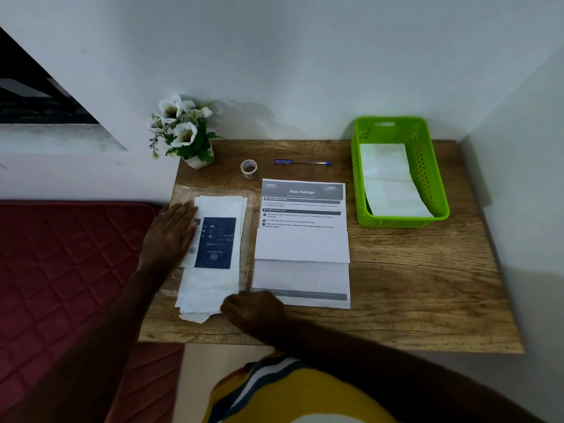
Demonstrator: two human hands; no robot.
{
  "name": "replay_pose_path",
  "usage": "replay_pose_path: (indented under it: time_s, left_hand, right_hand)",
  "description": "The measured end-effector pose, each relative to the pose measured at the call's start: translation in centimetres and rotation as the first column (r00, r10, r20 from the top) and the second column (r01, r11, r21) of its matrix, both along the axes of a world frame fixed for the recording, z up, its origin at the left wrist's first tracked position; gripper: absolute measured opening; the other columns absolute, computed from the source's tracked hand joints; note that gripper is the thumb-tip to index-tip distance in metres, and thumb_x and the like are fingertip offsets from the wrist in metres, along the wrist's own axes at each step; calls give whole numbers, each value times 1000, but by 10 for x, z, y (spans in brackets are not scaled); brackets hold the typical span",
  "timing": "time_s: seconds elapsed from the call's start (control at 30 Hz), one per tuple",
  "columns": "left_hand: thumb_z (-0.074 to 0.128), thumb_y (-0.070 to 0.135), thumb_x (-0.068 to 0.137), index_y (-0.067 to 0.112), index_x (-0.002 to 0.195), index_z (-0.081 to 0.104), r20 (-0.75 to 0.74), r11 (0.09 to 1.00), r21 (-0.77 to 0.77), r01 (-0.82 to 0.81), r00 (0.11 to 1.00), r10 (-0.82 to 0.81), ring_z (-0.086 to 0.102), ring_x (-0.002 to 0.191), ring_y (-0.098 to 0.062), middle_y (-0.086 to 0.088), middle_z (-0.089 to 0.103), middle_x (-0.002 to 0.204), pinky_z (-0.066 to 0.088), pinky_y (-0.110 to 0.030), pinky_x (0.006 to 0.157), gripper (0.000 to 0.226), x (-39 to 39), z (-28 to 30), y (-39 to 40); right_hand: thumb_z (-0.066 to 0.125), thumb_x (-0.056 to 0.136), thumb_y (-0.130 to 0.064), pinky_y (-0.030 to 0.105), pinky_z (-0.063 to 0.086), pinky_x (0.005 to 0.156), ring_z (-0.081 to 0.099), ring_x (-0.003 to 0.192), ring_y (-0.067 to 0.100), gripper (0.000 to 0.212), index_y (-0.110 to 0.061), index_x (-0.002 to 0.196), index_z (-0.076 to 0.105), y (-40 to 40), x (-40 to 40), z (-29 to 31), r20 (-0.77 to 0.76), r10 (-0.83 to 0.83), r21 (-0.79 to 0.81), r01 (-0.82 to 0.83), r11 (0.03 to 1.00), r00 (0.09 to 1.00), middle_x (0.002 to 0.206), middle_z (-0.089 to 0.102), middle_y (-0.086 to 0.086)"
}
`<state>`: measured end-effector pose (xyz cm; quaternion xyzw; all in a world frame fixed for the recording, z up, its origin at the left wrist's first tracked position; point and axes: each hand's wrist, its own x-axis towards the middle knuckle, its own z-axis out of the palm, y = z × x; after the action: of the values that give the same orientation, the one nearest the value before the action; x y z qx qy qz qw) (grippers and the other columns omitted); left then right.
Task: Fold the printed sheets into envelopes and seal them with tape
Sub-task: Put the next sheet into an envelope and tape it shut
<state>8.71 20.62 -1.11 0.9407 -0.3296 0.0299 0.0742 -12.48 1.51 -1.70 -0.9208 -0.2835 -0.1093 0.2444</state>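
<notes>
A stack of white envelopes (213, 285) with a dark blue printed label lies on a clear plastic sleeve at the table's left side. My left hand (169, 233) rests flat on the stack's left edge, fingers spread. My right hand (253, 309) pinches the stack's near right corner. Beside it on the right lies a pile of printed sheets (302, 245) headed "Wipe Railings", with the top sheet folded up from the bottom. A small roll of clear tape (249, 168) stands behind the envelopes.
A blue pen (302, 162) lies at the back of the wooden table (427, 285). A green plastic basket (427, 178) at the back right holds folded white paper. A potted white flower (186, 132) stands at the back left corner. A red mattress (61, 264) lies left of the table.
</notes>
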Motion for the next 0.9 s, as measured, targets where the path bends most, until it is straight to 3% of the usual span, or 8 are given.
replay_pose_path:
  time_s: [0.1,0.27,0.4,0.5,0.6,0.7,0.8,0.9]
  left_hand:
    - [36,31,106,3,144,54,-11,1000,10,-5,1000,5,49,140,-36,-18,54,149,39,-54,115,50,1,0,0]
    - [38,29,106,2,141,57,6,1000,6,2,1000,-2,52,138,-37,-18,56,146,40,-55,113,48,-1,1,-1]
    - [39,27,106,1,139,59,17,1000,8,24,1000,-24,53,136,-38,-20,58,144,40,-56,113,47,-1,0,0]
    - [39,26,106,0,139,58,14,999,14,31,999,-31,53,136,-38,-20,57,145,40,-57,113,47,-2,1,-2]
    - [40,27,106,0,138,60,27,999,7,39,999,-39,54,135,-38,-20,58,144,41,-56,112,46,0,1,-1]
    - [40,28,106,1,139,59,19,1000,8,20,1000,-20,53,136,-38,-19,58,144,42,-54,111,47,3,5,0]
    - [38,29,106,1,142,56,23,1000,6,19,1000,-19,52,137,-38,-18,56,147,43,-53,110,49,5,8,1]
    - [35,31,105,1,141,57,0,1000,12,14,1000,-14,52,137,-38,-18,55,147,42,-54,109,52,5,11,0]
  right_hand:
    - [60,100,-14,41,58,55,67,76,28,16,-3,109,68,3,5,-3,-45,39,-21,-40,999,998,93,69,14]
    - [67,96,-13,37,56,51,65,76,24,7,-7,99,71,-1,4,-7,11,87,-57,-86,995,996,92,67,10]
    - [59,101,-17,40,61,63,66,91,25,17,-7,110,70,-3,4,-8,-16,60,-104,-61,993,998,104,67,10]
    - [51,103,-16,42,61,67,63,94,26,22,-6,99,70,-1,5,-4,-11,86,-104,-86,991,996,103,66,12]
    - [50,105,-17,39,55,68,61,85,24,29,-6,88,70,4,5,1,52,20,37,-22,999,998,93,67,10]
    - [56,102,-21,38,54,77,62,92,25,23,-3,94,69,6,1,8,44,-121,258,106,960,992,97,70,12]
    - [57,102,-24,36,57,82,67,98,22,23,-6,102,71,4,-2,17,-10,-260,340,248,907,966,101,74,9]
    - [57,104,-26,33,57,74,68,88,16,22,-10,104,71,1,0,32,-98,-326,397,337,853,940,99,74,5]
